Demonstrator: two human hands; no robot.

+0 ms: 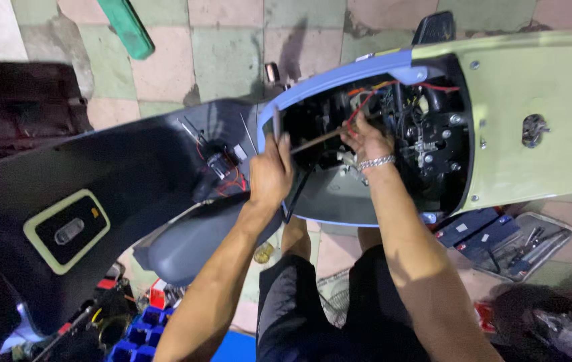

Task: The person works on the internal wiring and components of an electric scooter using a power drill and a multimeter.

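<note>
Open scooter body cavity (393, 134) at centre. Left hand (271, 175) at its 9 o'clock edge, gripping a thin rod (316, 140) that runs toward 3 o'clock into the cavity. Right hand (368, 139) inside, among the wires (360, 107). Detached panel (98, 201) at 9 o'clock; tool tray (534, 241) at 4 o'clock.
</note>
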